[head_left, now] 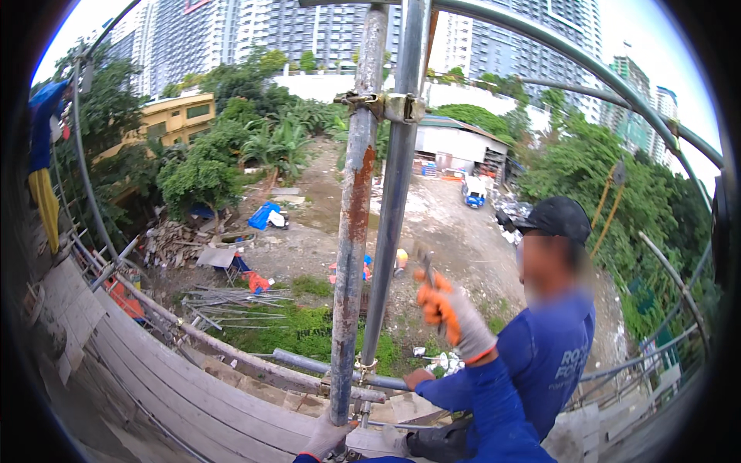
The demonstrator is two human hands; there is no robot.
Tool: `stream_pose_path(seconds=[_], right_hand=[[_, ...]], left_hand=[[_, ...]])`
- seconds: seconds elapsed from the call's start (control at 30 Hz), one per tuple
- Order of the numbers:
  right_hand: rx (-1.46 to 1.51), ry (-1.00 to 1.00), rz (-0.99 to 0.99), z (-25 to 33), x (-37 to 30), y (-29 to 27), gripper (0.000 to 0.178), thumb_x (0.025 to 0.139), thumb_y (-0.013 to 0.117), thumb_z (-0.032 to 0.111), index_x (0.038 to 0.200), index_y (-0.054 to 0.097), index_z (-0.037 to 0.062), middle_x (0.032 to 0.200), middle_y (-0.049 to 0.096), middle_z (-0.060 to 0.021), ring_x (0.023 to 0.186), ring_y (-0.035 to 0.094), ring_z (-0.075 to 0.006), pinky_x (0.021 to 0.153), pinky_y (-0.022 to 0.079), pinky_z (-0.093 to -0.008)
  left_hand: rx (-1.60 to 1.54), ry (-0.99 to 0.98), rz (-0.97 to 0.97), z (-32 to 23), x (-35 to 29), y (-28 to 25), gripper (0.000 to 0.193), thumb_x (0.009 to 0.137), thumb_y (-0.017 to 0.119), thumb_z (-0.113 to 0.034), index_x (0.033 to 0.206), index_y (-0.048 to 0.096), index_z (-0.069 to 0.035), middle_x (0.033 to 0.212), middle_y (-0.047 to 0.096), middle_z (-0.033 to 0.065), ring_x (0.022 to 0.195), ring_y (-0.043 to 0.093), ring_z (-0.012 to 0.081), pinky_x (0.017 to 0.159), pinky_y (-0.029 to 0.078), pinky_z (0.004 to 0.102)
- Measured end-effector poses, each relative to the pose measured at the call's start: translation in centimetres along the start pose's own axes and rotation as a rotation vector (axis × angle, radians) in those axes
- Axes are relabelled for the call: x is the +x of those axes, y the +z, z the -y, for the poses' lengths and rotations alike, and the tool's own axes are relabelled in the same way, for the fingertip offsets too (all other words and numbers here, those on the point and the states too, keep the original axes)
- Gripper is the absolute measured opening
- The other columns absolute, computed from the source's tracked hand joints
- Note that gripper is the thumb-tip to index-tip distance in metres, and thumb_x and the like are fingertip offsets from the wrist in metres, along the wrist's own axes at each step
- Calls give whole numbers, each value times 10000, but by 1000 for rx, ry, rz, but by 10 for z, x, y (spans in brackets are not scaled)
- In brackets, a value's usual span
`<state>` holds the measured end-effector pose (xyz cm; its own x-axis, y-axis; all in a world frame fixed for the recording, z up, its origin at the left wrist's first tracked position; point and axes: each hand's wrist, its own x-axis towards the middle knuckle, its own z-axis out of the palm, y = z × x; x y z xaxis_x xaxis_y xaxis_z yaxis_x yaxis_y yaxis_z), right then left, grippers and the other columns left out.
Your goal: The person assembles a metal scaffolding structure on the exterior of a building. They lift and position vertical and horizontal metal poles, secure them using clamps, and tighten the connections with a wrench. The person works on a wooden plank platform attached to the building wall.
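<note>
My left hand [327, 437], in a pale glove with orange fingertips, is closed around the foot of a rust-stained scaffold pole [351, 247]. Raised in front of me on the right, my right hand [455, 315] wears a grey and orange glove. Its fingers wrap round a dark metal hand tool [421, 256], too blurred to tell its kind. Beside the rusty pole stands a second, cleaner steel pole [391, 201], slightly tilted. A clamp [403, 107] joins the two near the top. Lower down, a horizontal tube [309, 363] meets them at another coupler [364, 366].
A co-worker [552, 332] in a blue shirt and black cap sits close on the right, one hand [419, 377] on the horizontal tube. Wooden planks [177, 378] form the walkway at left. Curved-looking tubes [587, 58] cross overhead. Far below lies open ground [309, 239] with debris.
</note>
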<state>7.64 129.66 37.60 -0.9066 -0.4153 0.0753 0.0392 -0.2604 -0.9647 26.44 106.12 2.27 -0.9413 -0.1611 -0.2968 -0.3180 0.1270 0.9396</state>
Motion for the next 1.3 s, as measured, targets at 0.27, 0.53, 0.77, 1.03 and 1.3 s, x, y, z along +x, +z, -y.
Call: stream_pose_path(seconds=[0.27,0.53,0.77,1.03,1.3], right_hand=[[-305,-402,-300,-21,-21,16,347,1097,476,297,1300,568,31,605,460,13,464,441,-80,407,374,-285],[-829,-665,-527,102,65,28,335,1019,492,151,1303,543,-18,680,615,-134,582,640,-255,573,523,-409],[-867,-866,-623,126,114,39,411,985,528,121,1377,545,-4,830,696,-260,825,699,-442,733,545,-515],[-945,-942,-664,123,123,37,451,979,534,116,1420,520,21,876,684,-249,829,704,-421,714,548,-512],[-836,-885,-675,112,134,38,447,958,564,105,1381,533,-34,828,688,-285,794,704,-438,707,555,-519]], left_hand=[[154,240,-59,-4,5,-1,432,753,917,-269,986,632,-43,847,685,30,796,653,146,736,548,360],[71,61,-98,-5,14,-52,383,747,905,-193,987,643,-52,848,688,43,763,669,149,712,570,341],[-212,432,-173,-93,24,-52,561,769,865,-115,1223,544,-40,984,679,54,861,676,165,767,572,332],[-159,631,-233,-271,61,-40,469,759,788,27,1139,524,-49,912,676,44,806,670,135,709,556,291],[-226,615,-212,-264,77,-39,383,759,782,18,1047,543,-64,848,651,17,697,619,95,636,518,271]])
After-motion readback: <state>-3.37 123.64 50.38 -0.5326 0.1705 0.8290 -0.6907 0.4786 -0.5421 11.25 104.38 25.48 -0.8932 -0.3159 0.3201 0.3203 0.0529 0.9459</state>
